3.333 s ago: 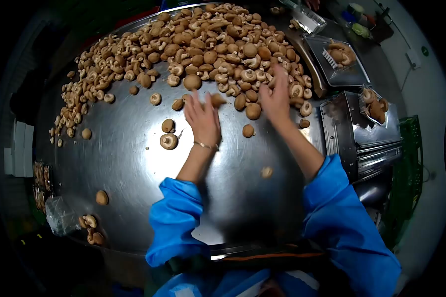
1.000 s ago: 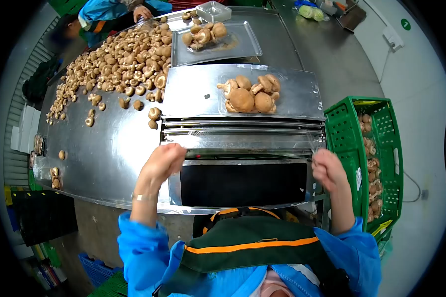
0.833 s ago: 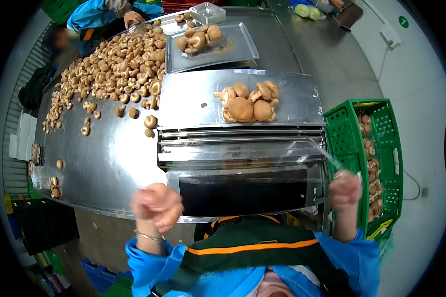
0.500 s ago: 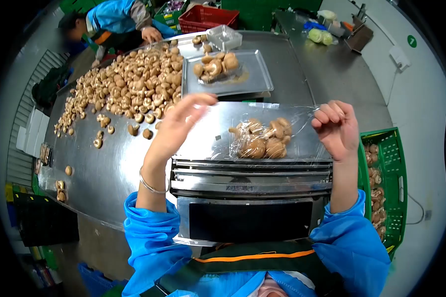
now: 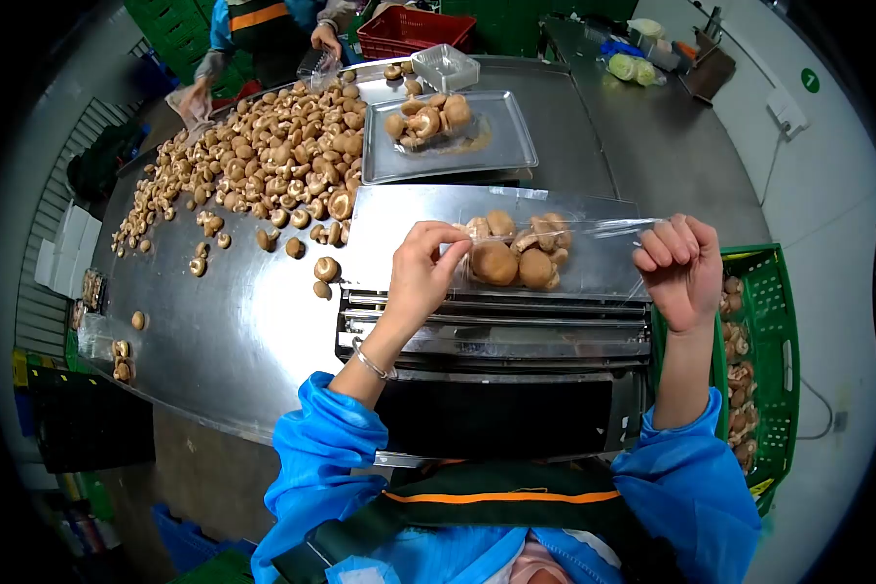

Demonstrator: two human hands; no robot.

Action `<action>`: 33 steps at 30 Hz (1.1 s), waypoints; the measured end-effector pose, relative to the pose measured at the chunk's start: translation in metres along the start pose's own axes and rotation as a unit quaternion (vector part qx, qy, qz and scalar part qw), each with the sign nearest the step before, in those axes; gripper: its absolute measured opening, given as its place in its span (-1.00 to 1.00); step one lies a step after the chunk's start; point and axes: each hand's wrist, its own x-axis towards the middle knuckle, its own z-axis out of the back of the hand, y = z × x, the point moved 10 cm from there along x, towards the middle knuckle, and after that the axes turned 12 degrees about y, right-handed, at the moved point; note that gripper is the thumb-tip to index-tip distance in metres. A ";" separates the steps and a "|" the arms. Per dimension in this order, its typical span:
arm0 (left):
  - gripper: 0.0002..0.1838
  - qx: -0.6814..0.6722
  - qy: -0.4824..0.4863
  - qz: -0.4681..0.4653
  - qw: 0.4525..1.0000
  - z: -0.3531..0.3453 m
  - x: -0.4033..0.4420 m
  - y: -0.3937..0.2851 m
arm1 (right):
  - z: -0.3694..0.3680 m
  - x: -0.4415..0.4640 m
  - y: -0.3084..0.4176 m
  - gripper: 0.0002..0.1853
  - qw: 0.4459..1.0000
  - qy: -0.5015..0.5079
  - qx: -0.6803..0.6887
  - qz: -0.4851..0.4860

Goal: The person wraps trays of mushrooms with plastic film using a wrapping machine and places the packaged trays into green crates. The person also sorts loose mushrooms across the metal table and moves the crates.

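A tray of brown mushrooms (image 5: 516, 255) lies on the metal plate of the wrapping machine, under clear plastic film (image 5: 599, 231). My left hand (image 5: 426, 268) is closed, thumb against fingers, pinching the film at the left side of these mushrooms. On the right, my right hand (image 5: 681, 268) has its fingers curled and grips the film's other end, which stretches in a taut strip towards the mushrooms. Below the plate run the machine's metal rollers (image 5: 496, 331).
Loose mushrooms (image 5: 282, 156) are heaped on the steel table (image 5: 195, 341) to the left. A metal tray (image 5: 506, 146) with more mushrooms stands behind the plate, near a clear plastic box (image 5: 445, 68). A green crate (image 5: 784, 360) of packs is at the right. Across the table, a co-worker's hand (image 5: 327, 41) holds a clear container.
My left hand has moved right and closed on the film beside the mushrooms. My right hand has shifted slightly right and down. The film is pulled tighter; the co-worker has straightened up.
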 end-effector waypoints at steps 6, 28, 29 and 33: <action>-0.84 -0.322 -0.074 0.112 0.937 0.053 -0.046 -0.003 | -0.009 -0.039 0.006 -0.58 0.997 -0.004 -0.078 0.020; -0.41 -0.170 0.403 0.127 0.890 -0.063 0.048 0.072 | 0.137 0.023 -0.098 -0.49 0.899 -0.036 -0.260 -0.352; -0.38 -0.219 0.405 0.173 0.871 -0.060 0.040 0.071 | 0.134 0.015 -0.100 -0.48 0.892 -0.047 -0.255 -0.370; -0.26 -0.306 0.417 0.244 0.821 -0.060 0.007 0.058 | 0.115 -0.004 -0.099 -0.36 0.858 -0.050 -0.281 -0.427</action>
